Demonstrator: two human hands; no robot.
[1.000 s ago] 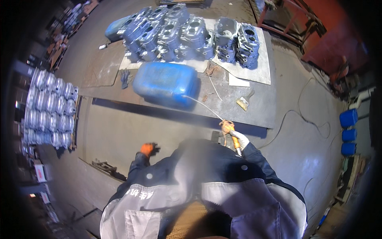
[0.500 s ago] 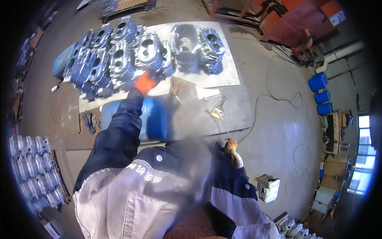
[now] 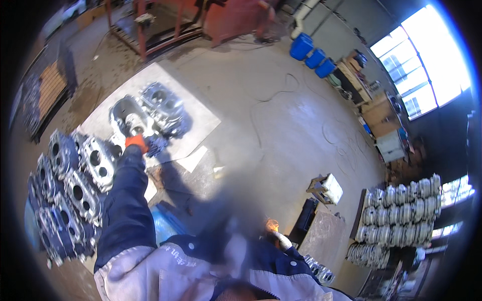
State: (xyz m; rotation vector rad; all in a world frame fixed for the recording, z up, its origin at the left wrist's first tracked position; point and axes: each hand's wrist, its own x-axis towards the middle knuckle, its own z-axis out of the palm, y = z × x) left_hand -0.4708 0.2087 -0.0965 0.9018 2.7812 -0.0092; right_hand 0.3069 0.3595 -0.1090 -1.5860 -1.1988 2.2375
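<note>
My left hand [image 3: 135,143], in an orange glove, reaches to the near end of an open-topped metal engine casting [image 3: 128,116] and appears to touch it. Motion blur smears its fingers. Right of that casting stands a second block with round bores [image 3: 161,98], on the same pale sheet [image 3: 198,123]. Several more bored engine castings [image 3: 83,193] crowd together to the left of my arm. Low in the picture, my right hand [image 3: 271,225], also in an orange glove, is closed near my chest, away from the castings. What it holds is lost in the blur.
A blue container [image 3: 166,223] lies beneath my left forearm. A small white-topped stool [image 3: 329,189] stands on the floor to the right, near stacked metal parts [image 3: 399,213]. Cables [image 3: 281,92] trail over the floor. A red machine frame [image 3: 165,30] and blue bins [image 3: 302,46] stand farther off.
My view has swung to the right. My left hand has moved from the crowded castings to the open-topped one. The thin rod seen at my right hand earlier no longer shows.
</note>
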